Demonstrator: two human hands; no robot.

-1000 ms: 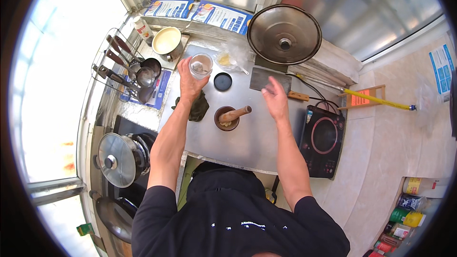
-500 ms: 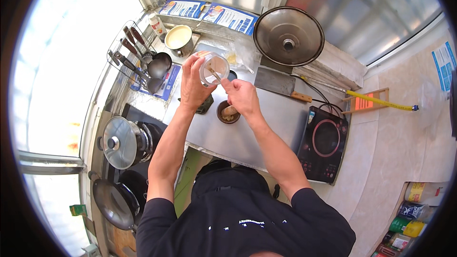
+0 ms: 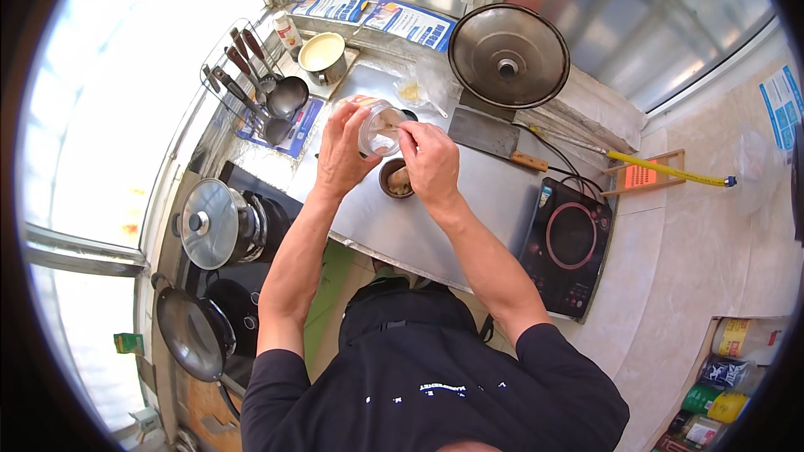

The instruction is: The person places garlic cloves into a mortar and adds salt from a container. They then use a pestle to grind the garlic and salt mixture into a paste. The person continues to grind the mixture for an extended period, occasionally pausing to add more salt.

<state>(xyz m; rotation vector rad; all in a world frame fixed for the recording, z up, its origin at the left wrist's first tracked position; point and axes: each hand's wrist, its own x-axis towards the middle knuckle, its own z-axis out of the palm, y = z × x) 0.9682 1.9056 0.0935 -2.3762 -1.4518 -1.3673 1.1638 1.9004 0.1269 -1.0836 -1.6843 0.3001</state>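
A clear round jar (image 3: pixel 381 141) is tilted over the metal counter, and my left hand (image 3: pixel 342 152) is wrapped around its side. My right hand (image 3: pixel 433 163) pinches the handle of a thin spoon-like utensil (image 3: pixel 394 127) that reaches into the jar's mouth. Its tip is hard to make out, and so is what the jar contains. Just beneath both hands stands a small brown bowl (image 3: pixel 386 171) holding pale chunks (image 3: pixel 400 180). Part of the bowl is hidden by my right hand.
A cleaver (image 3: pixel 486 132) lies right of my hands, beside an induction cooker (image 3: pixel 573 238). Ladles (image 3: pixel 287 98) hang in a wire rack at left, near a cream-coloured enamel pot (image 3: pixel 322 54). A lidded pot (image 3: pixel 209 226) and a wok (image 3: pixel 188 335) sit on the left stove. A large lid (image 3: pixel 508 54) leans at back.
The utensil lies flatter in the jar, and my right hand has risen slightly towards the jar's rim. My left hand keeps its hold on the jar. The whole view has shifted a little.
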